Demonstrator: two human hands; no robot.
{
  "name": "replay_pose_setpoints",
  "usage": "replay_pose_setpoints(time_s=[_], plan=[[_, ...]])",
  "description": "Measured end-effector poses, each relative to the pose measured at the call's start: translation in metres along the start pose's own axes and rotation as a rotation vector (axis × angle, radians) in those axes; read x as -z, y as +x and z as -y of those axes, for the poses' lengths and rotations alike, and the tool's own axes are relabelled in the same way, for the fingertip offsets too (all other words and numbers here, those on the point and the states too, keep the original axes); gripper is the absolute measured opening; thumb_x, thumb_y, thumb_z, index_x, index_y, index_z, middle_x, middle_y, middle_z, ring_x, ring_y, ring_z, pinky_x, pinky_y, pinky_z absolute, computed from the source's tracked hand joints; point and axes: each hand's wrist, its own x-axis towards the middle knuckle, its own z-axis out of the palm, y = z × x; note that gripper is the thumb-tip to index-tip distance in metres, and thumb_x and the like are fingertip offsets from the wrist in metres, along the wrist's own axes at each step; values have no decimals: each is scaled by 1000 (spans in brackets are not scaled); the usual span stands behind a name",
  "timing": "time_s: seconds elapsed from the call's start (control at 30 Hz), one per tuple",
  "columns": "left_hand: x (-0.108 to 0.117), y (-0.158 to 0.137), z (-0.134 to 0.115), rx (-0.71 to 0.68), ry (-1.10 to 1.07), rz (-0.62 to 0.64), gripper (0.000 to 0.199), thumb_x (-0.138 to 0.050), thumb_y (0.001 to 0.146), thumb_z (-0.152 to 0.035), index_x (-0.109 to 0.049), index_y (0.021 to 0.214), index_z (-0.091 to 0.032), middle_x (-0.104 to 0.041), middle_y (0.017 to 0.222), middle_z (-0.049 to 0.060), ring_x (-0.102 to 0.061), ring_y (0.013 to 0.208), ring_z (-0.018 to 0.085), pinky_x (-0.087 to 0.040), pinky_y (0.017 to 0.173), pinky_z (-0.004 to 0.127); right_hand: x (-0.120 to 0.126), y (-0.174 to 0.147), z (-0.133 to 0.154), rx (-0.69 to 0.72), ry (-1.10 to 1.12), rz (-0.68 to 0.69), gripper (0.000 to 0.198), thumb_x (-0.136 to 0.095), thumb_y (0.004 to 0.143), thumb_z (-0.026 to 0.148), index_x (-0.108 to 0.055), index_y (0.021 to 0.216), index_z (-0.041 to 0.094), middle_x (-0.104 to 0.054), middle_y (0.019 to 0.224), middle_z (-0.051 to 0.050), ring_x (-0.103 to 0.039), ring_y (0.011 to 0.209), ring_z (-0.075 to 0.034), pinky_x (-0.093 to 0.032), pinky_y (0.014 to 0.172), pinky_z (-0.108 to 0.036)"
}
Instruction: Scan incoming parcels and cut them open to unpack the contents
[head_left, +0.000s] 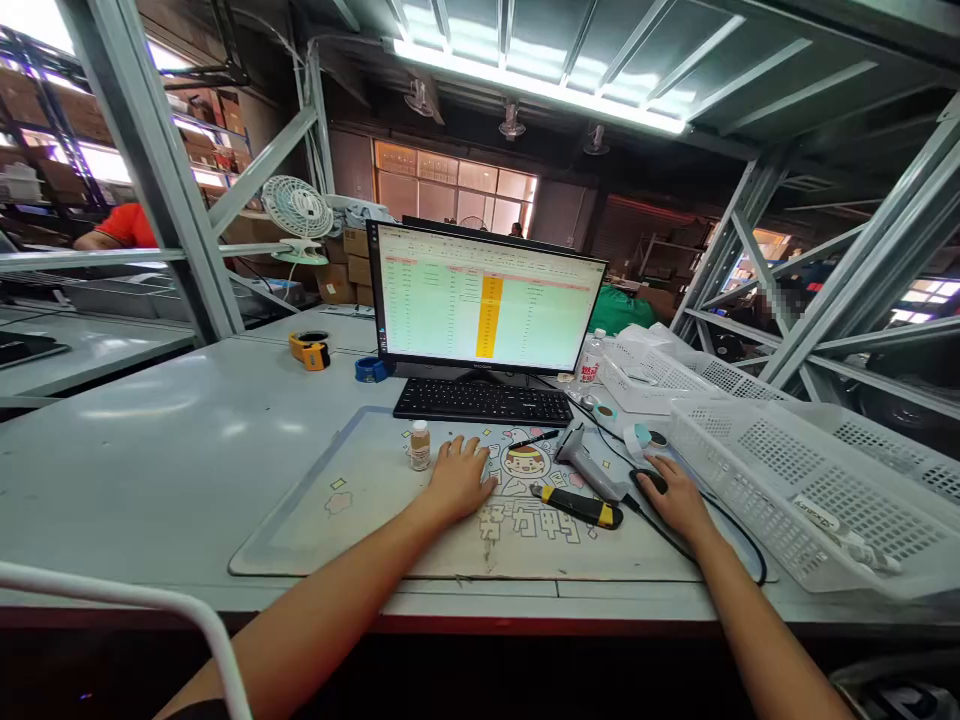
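Observation:
My left hand [460, 478] lies flat on the printed desk mat [360, 510], fingers spread and holding nothing. Just left of it stands a small bottle [420, 447] with a white cap and brownish contents. My right hand [681, 498] rests over a black computer mouse [649, 484], its fingers around it. Between the hands lie a grey barcode scanner [589, 465], a black-and-yellow utility knife [577, 506] and a black pen [534, 439]. Behind them are a black keyboard [484, 401] and a monitor [435, 300] showing a spreadsheet with one orange column.
White perforated baskets [795, 490] line the right side, the nearest holding a few small items. A clear bottle [592, 356] stands beside the monitor. Tape rolls [370, 369] and a yellow tape dispenser [310, 350] sit at the back left. Cables cross the mat near my right hand.

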Motion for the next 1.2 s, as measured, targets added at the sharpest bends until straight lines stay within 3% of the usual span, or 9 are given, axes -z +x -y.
replay_pose_setpoints(time_s=[0.17,0.27,0.4,0.5,0.6,0.77,1.03,1.13,1.2], plan=[[1,-1,8,-14,-30,-1,55,-64,96,-40,-60,146,-17,-52,157,15,-39,149,42,-33,123,56,-10,-14,-3,46,29,45,58,-54,97,51,-60,147,22,-60,147,-13,-59,133,-31,-49,114,-47],[10,0,14,-70,-77,-66,52,-71,93,-40,-65,140,-19,-55,154,13,-43,146,42,-37,121,56,-17,-20,-6,-25,-49,55,55,-51,99,46,-59,150,26,-56,152,-11,-58,134,-31,-51,111,-48],[38,2,34,-222,-258,-465,32,-61,100,-39,-69,125,-20,-69,133,11,-61,127,31,-47,112,48,-21,-23,-9,-62,-90,69,52,-49,101,45,-61,148,28,-55,153,-11,-58,133,-32,-52,109,-50],[57,6,60,-126,-329,-803,27,-55,102,-38,-70,113,-19,-74,117,11,-65,116,30,-50,105,47,-19,-22,-6,-77,-100,56,51,-49,100,44,-65,145,24,-57,150,-14,-59,131,-34,-52,108,-50],[61,11,84,18,-344,-913,26,-55,99,-38,-71,104,-18,-75,108,11,-68,107,31,-53,100,47,-17,-22,-1,-72,-116,13,49,-48,100,42,-67,141,22,-59,146,-14,-61,128,-33,-51,110,-48],[55,15,92,107,-359,-920,27,-54,96,-38,-72,97,-19,-75,102,10,-68,99,30,-54,94,45,-17,-21,2,-69,-109,-7,47,-49,99,39,-70,137,20,-61,143,-15,-62,126,-32,-50,110,-47],[58,14,66,-23,-465,-862,30,-52,98,-41,-71,94,-18,-76,101,12,-68,102,29,-52,98,45,-16,-22,2,-67,-83,-4,47,-50,97,39,-72,133,20,-61,143,-15,-61,128,-33,-50,111,-49],[73,-2,38,-109,-707,-667,33,-56,97,-47,-73,97,-18,-76,105,11,-69,103,29,-53,98,44,-16,-22,1,-59,-83,-15,50,-48,97,40,-71,134,17,-61,143,-16,-61,128,-33,-50,111,-49],[88,-27,8,-254,-972,-356,40,-54,100,-53,-75,109,-21,-76,111,10,-70,105,28,-55,97,42,-17,-22,1,-58,-83,-15,51,-47,97,42,-70,136,17,-61,143,-16,-61,128,-34,-50,111,-49]])
